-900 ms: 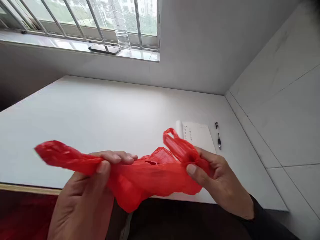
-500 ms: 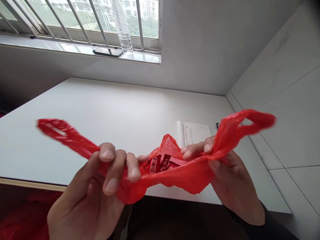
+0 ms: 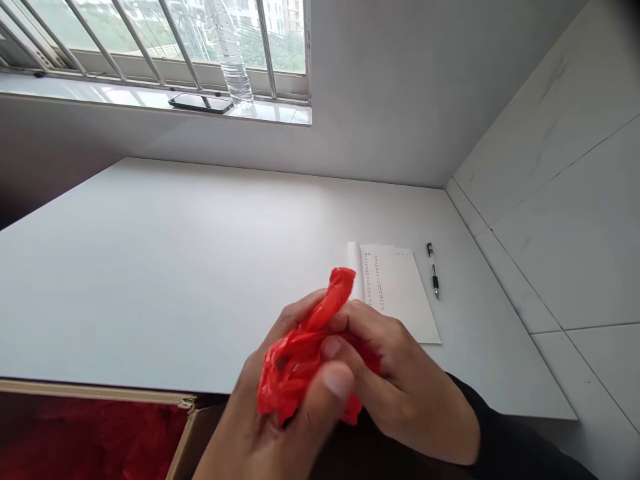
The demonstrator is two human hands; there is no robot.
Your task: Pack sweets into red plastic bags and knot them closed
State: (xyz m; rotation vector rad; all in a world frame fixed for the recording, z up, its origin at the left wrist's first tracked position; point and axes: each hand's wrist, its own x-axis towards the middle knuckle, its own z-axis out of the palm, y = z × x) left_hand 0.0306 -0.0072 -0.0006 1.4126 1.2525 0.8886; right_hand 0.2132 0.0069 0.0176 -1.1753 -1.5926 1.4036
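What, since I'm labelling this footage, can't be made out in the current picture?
In the head view:
Inside of the red bag: hidden by bunched plastic, left hand and right hand.
Writing on the notebook: too small to read.
Top of the bottle: cut off by the upper edge.
Red contents of the box at lower left: too dark to tell apart.

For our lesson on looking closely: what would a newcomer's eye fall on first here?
First, the red bag, bunched in the left hand and right hand, low in the middle. Then the notebook and pen on the table at right. Farther back, the bottle stands beside the phone on the sill.
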